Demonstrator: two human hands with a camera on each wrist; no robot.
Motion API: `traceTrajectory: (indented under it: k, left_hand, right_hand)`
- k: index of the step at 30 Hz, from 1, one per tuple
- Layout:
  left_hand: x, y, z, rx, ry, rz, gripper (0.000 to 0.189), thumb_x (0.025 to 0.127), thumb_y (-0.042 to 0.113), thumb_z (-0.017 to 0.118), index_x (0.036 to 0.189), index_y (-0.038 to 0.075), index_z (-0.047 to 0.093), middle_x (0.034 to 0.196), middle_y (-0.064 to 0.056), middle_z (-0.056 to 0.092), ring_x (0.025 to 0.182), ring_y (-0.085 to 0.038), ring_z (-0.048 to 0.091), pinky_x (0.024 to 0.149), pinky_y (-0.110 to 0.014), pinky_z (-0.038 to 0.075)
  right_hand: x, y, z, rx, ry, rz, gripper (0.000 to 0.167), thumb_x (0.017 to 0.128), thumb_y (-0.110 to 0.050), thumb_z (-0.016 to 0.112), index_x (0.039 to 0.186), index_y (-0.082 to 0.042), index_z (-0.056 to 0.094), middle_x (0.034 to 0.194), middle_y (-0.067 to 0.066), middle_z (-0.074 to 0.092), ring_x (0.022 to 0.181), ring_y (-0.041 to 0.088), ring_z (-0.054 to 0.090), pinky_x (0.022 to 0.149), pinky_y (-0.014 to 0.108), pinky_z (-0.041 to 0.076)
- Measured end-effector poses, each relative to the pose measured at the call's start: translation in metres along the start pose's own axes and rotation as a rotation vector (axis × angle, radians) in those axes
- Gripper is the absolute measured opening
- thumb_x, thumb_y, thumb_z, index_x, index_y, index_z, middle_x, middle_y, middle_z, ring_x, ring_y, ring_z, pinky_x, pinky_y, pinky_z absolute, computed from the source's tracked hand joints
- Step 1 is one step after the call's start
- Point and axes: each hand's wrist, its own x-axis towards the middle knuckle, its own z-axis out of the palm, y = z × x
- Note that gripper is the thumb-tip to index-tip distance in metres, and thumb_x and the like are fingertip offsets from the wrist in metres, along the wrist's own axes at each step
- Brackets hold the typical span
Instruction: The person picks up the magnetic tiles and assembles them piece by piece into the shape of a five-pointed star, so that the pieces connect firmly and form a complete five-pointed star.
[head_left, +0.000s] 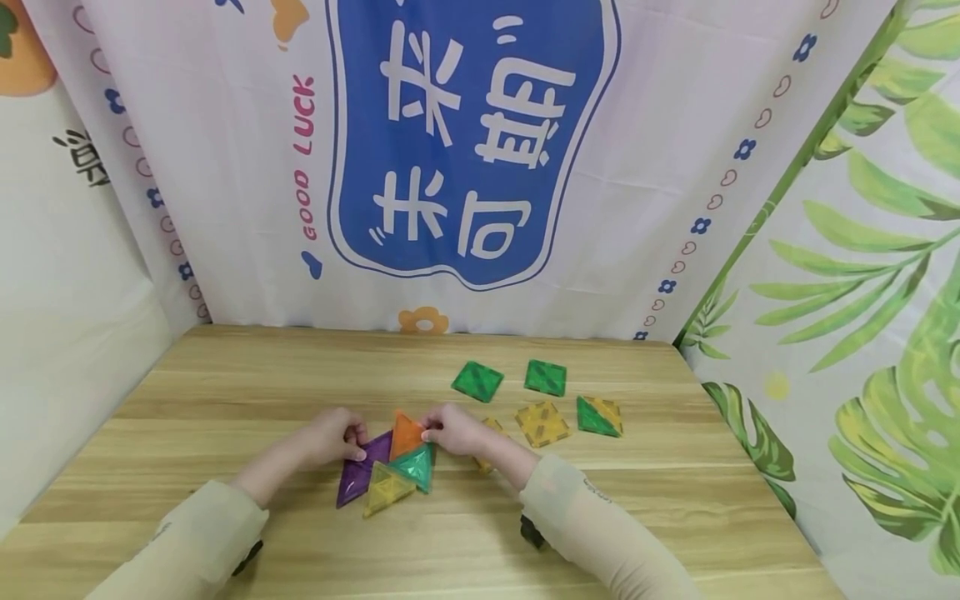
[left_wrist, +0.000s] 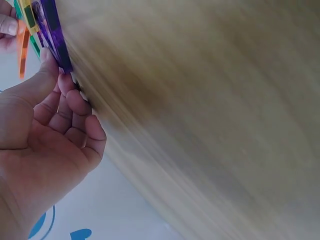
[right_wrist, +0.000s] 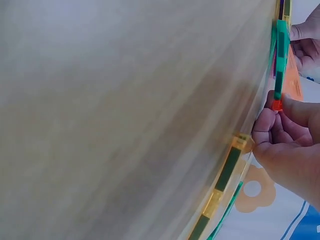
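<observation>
Four translucent triangular magnetic tiles lie edge to edge in the head view: a large purple tile (head_left: 354,482), an orange tile (head_left: 406,433), a teal tile (head_left: 418,468) and a yellow tile (head_left: 387,490). My left hand (head_left: 336,435) pinches the purple tile's upper left edge, thumb on top. In the left wrist view, the thumb presses the purple tile (left_wrist: 56,37) from above with fingertips at its underside. Thumb and fingers of my right hand (head_left: 454,427) pinch the orange tile's right corner. The right wrist view has the orange tip (right_wrist: 277,105) between thumb and finger.
Right of the hands lie two green square tiles (head_left: 477,381), a yellow square tile (head_left: 542,423) and a green-and-yellow square (head_left: 600,417). Another yellow tile (head_left: 492,425) is partly covered by the right forearm. A printed curtain (head_left: 255,250) hangs behind the wooden table (head_left: 247,375).
</observation>
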Motion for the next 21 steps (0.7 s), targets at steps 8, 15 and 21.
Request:
traceTrajectory:
  k: [8,15,21]
  left_hand:
    - [-0.002,-0.014,-0.006,0.051,0.015,-0.046,0.016,0.078,0.007,0.074,0.080,0.005,0.059,0.067,0.000,0.053,0.063,-0.011,0.046,0.059,-0.026,0.039]
    - [-0.002,-0.009,-0.005,0.048,0.012,-0.070,0.015,0.079,0.010,0.074,0.082,0.006,0.060,0.068,0.001,0.053,0.063,-0.011,0.046,0.060,-0.026,0.039]
    - [-0.004,-0.003,-0.006,0.068,0.020,-0.040,0.016,0.079,0.010,0.074,0.083,0.005,0.060,0.069,0.001,0.054,0.063,-0.011,0.047,0.059,-0.026,0.040]
  right_hand:
    - [-0.002,-0.002,0.004,-0.029,0.027,-0.006,0.011,0.091,-0.014,0.062,0.094,-0.006,0.069,0.082,-0.001,0.066,0.070,0.004,0.054,0.065,0.018,0.047]
    - [0.002,-0.001,0.009,-0.121,0.083,-0.046,0.005,0.088,-0.017,0.067,0.085,-0.012,0.068,0.074,-0.008,0.062,0.064,0.000,0.052,0.059,0.014,0.045]
    - [-0.003,-0.004,0.008,-0.107,0.049,-0.111,0.015,0.086,-0.019,0.070,0.099,-0.012,0.069,0.088,-0.006,0.067,0.078,0.001,0.058,0.070,0.013,0.048]
